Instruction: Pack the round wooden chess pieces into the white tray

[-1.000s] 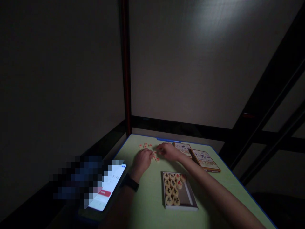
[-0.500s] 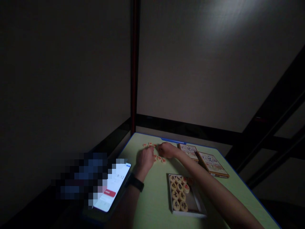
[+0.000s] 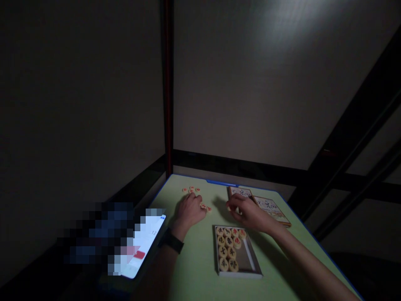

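Observation:
My right hand (image 3: 247,213) is raised above the table beyond the box, its fingers pinched on a pale xiangqi piece (image 3: 229,208) that shows partly at the fingertips. With fingers bent down at the tabletop, my left hand (image 3: 191,208) is among loose xiangqi pieces; what is under the fingertips is hidden. A red-marked piece (image 3: 209,209) lies just right of that hand. Several more red-marked pieces (image 3: 191,189) lie beyond it. Nearer me, an open shallow box (image 3: 239,274) holds rows of black- and red-marked pieces (image 3: 229,241), with a bare strip on its right side.
Two flat printed boxes or lids (image 3: 271,209) lie at the right back of the green table (image 3: 194,267). A lit phone (image 3: 145,240) stands at the left edge, partly blurred out. Dark wall panels (image 3: 238,104) rise behind the table.
My right hand has moved back and to the right, away from the loose pieces, with a piece in its fingers. My left hand stays by the pieces. The view has shifted slightly.

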### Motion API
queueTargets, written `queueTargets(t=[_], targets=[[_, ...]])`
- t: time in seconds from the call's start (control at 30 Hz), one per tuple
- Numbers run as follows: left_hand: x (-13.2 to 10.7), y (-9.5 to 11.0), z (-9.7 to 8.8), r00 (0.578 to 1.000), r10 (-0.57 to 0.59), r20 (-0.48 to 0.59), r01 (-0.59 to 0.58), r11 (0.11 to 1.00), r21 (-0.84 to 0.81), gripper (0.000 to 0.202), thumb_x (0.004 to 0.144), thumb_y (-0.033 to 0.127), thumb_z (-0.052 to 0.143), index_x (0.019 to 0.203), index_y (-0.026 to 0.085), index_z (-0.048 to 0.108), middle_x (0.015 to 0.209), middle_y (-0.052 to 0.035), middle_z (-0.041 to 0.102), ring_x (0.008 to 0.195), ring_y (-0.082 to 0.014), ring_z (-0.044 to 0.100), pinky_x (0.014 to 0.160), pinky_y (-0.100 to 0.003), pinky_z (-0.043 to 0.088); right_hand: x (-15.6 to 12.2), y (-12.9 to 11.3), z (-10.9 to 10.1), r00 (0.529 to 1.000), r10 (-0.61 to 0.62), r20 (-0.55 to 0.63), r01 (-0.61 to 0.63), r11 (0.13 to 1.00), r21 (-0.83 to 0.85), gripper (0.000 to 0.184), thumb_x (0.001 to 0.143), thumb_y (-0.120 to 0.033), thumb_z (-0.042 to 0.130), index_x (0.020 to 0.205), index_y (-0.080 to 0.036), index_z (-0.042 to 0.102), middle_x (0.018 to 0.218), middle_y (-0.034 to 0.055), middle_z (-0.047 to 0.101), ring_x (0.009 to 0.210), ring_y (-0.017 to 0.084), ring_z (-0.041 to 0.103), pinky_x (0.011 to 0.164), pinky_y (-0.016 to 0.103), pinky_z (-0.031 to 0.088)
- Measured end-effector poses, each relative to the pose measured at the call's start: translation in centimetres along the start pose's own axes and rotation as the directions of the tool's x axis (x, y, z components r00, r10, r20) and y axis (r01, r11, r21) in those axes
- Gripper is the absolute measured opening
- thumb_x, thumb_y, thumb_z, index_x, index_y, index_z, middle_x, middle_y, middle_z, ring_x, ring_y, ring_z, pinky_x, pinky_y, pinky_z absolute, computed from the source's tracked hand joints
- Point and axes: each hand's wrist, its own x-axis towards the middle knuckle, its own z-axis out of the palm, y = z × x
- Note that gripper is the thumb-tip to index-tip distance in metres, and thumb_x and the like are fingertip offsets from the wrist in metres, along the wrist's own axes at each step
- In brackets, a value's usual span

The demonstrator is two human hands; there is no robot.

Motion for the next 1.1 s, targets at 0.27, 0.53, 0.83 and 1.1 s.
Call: queueTargets(t=[0.27, 0.53, 0.83, 1.1], targets=[[0.4, -0.8, 1.5, 0.995, 0.081, -0.05, -0.076, 0.992, 0.104, 0.026, 0.083, 0.019, 0.054, 0.106, 0.02, 0.067, 0.112, -0.0117, 0.065, 0.111, -0.0262, 0.059, 0.097, -0.035, 0.046, -5.2, -1.4, 0.2, 0.999, 0.046, -0.028, -0.038, 0.971, 0.236, 0.012, 0.084, -0.009, 0.062, 0.088, -0.018, 0.07, 0.094, 0.007, 0.066, 0.084, 0.017, 0.062, 0.076, 0.028, 0.05], [0.2, -0.7, 1.6, 0.997, 0.001, -0.075, 0.01, 0.988, 0.152, 0.042, 0.081, 0.023, 0.057, 0.123, 0.018, 0.058, 0.127, -0.0131, 0.061, 0.119, -0.0271, 0.056, 0.1, -0.035, 0.045, -6.4, -1.8, -0.9, 0.991, 0.123, 0.056, -0.132, 0.973, 0.189, 0.033, 0.07, 0.005, 0.06, 0.092, -0.017, 0.072, 0.086, 0.0034, 0.068, 0.078, 0.015, 0.062, 0.071, 0.024, 0.046], [-0.1, -0.3, -0.8, 0.986, -0.09, 0.139, 0.078, 0.993, 0.093, 0.037, 0.076, 0.016, 0.054, 0.113, 0.012, 0.052, 0.117, -0.0178, 0.064, 0.111, -0.0271, 0.062, 0.091, -0.034, 0.048, -6.4, -4.6, -1.0, 0.984, 0.094, 0.149, -0.073, 0.987, -0.14, 0.02, 0.076, -0.007, 0.059, 0.09, -0.017, 0.07, 0.084, 0.0068, 0.068, 0.075, 0.018, 0.061, 0.065, 0.027, 0.04], [-0.2, -1.1, -0.8, 0.987, 0.063, 0.145, -0.085, 0.985, 0.147, 0.023, 0.076, 0.009, 0.049, 0.096, 0.016, 0.058, 0.109, -0.0142, 0.065, 0.112, -0.0242, 0.06, 0.097, -0.032, 0.045, -6.5, -4.1, 0.7, 0.98, 0.103, 0.172, -0.047, 0.953, -0.3, 0.021, 0.082, -0.009, 0.055, 0.097, -0.015, 0.069, 0.083, 0.009, 0.07, 0.074, 0.019, 0.064, 0.064, 0.028, 0.038]])
